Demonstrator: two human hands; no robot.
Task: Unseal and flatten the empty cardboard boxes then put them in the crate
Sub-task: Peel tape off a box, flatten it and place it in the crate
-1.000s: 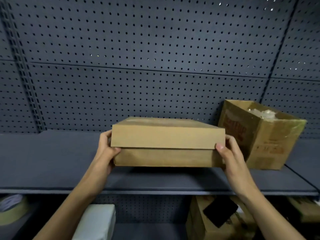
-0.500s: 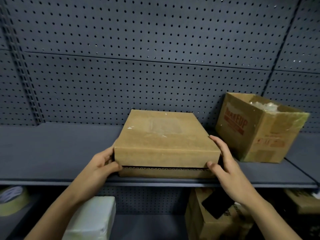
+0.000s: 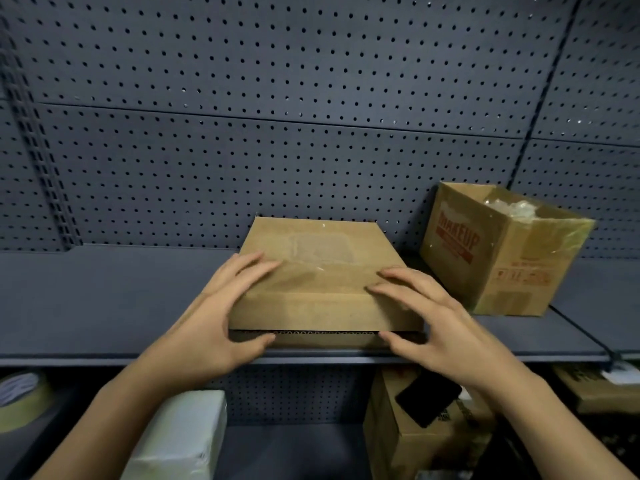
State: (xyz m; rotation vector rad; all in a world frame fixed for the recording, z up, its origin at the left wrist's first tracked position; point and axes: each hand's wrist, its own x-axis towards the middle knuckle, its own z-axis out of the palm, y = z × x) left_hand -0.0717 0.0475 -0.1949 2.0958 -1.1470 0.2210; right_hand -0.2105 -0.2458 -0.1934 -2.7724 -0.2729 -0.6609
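The box (image 3: 322, 271) sits at the front edge of the shelf (image 3: 104, 299), near an open carton (image 3: 502, 251). The left hand (image 3: 214, 327) and right hand (image 3: 440, 327) clasp its front corners, fingers spread on top, thumbs tucked under the lid's lip.

A dark gray shelf (image 3: 104, 299) holds a flat brown box (image 3: 322, 271) at its front edge. A taller open box (image 3: 502, 254) marked MAKEUP sits just right of it.

Cardboard box (image 3: 322, 271) on grey shelf (image 3: 104, 299), left grip (image 3: 221, 327) and right grip (image 3: 440, 327) pinching its front corners
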